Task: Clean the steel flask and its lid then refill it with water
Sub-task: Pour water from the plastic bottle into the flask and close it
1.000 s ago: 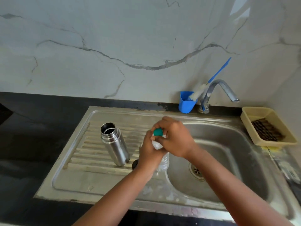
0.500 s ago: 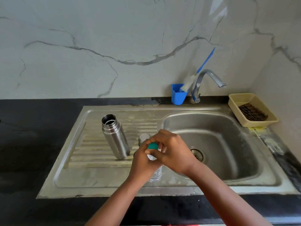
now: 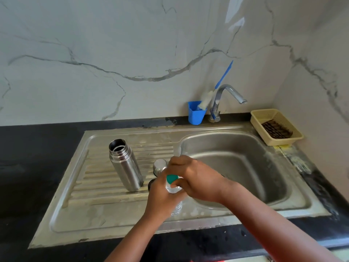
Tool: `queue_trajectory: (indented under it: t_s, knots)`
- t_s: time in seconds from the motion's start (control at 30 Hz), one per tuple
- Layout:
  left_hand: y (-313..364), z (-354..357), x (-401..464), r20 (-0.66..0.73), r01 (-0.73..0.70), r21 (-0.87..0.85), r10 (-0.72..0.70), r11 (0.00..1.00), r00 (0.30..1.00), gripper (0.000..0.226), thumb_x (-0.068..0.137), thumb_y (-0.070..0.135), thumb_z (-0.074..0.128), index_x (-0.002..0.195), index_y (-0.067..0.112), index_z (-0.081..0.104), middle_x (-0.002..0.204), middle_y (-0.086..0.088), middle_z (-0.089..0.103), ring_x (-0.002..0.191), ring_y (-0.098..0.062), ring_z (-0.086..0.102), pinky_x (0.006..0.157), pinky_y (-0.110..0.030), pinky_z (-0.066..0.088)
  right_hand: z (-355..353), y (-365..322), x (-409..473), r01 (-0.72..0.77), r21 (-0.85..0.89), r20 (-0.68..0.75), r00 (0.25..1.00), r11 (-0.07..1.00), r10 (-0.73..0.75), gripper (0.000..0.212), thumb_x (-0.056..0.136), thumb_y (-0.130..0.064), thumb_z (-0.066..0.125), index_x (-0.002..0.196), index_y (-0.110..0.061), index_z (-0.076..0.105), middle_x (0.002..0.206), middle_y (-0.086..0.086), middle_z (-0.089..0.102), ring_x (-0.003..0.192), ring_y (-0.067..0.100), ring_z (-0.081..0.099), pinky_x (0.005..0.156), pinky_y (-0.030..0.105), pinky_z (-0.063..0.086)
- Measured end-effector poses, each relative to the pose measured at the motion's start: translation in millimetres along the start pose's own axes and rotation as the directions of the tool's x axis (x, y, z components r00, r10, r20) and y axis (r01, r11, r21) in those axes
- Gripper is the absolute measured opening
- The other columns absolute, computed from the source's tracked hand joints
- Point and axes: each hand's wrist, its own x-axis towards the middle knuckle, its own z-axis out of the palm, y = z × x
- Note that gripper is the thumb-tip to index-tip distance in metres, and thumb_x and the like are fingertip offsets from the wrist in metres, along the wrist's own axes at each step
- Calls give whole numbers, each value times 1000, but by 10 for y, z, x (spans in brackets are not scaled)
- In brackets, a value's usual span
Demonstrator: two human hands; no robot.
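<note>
The steel flask (image 3: 125, 165) stands upright and uncapped on the ribbed drainboard (image 3: 90, 186) of the sink. Its steel lid (image 3: 159, 166) rests just to the right, partly hidden behind my hands. A clear plastic water bottle (image 3: 175, 203) with a green cap (image 3: 171, 178) stands at the basin's near-left edge. My left hand (image 3: 162, 197) is wrapped around the bottle's neck and body. My right hand (image 3: 196, 178) pinches the green cap from above. A small dark object (image 3: 150, 184) peeks out left of my left hand.
The steel basin (image 3: 236, 167) lies to the right, with the tap (image 3: 226, 99) behind it. A blue cup (image 3: 196, 114) holding a blue-handled brush (image 3: 219, 86) stands by the tap. A yellow basket (image 3: 277, 127) with a dark scrubber sits at the far right on the black counter (image 3: 28, 157).
The camera has pulled back and tilted, so the sink sits lower in view. Both hands stay on the bottle and its green cap; the flask has not moved.
</note>
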Motion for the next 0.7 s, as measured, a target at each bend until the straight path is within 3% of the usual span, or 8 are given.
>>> queue_trajectory:
  t_s: [0.1,0.2,0.27,0.33,0.47,0.57,0.63,0.7]
  knots:
    - [-30,23,-5,-4,38,-31,-39,999,999,42,70,14,85,100,33,62,88,15,69,89,2,64,72,-7,43,-91,-10,30,1,18,77,997,1000,-2,38,84,-3,68,118,-19,68,112,-5,61,101,16,57,82,33,52]
    - [15,17,-9,-4,17,-59,-17,998,1000,44,69,10,85,99,33,63,87,16,70,86,2,65,70,-8,45,-149,-72,54,-133,112,65,990,985,127,43,83,-25,74,124,-26,64,120,-9,60,108,9,55,93,23,47]
    - [40,7,-7,-1,-5,-76,5,997,1000,43,68,6,83,95,32,64,84,15,70,80,0,65,68,-10,45,-114,-148,85,-262,31,5,965,965,262,40,86,-46,66,118,-22,63,114,-4,58,101,14,57,87,28,49]
    - [28,-1,-6,4,-4,-72,4,997,1000,39,67,6,82,93,29,64,77,14,69,74,-1,64,66,-11,44,-50,-230,111,-348,-114,-9,937,931,349,37,94,-45,56,112,-14,62,107,3,57,93,20,56,76,29,44]
    - [28,3,-17,13,19,-46,-18,999,1000,42,69,6,82,94,31,60,74,19,67,74,4,63,65,-9,43,-46,-299,77,-160,-213,31,985,964,170,23,93,-11,56,115,-8,62,108,6,57,99,22,55,73,23,33]
    - [61,2,-24,-1,28,-44,-28,999,1000,42,69,11,84,93,33,57,79,15,66,82,9,61,66,-7,43,-92,-228,64,-9,-209,118,992,978,34,46,81,11,54,119,-13,62,114,-1,54,98,16,49,74,20,36]
    - [49,-4,-21,-14,21,-55,-21,998,1000,41,68,14,86,94,32,58,82,13,67,83,7,62,68,-7,44,-102,-196,74,5,-181,148,989,984,22,50,82,9,58,123,-18,62,116,-5,55,100,14,51,82,23,47]
    - [31,9,-13,1,-1,-55,1,999,1000,41,68,12,85,97,28,61,84,8,68,83,1,64,70,-11,45,-132,-166,65,-76,-62,132,988,995,83,52,84,-9,70,132,-25,58,125,-7,54,109,13,52,91,30,50]
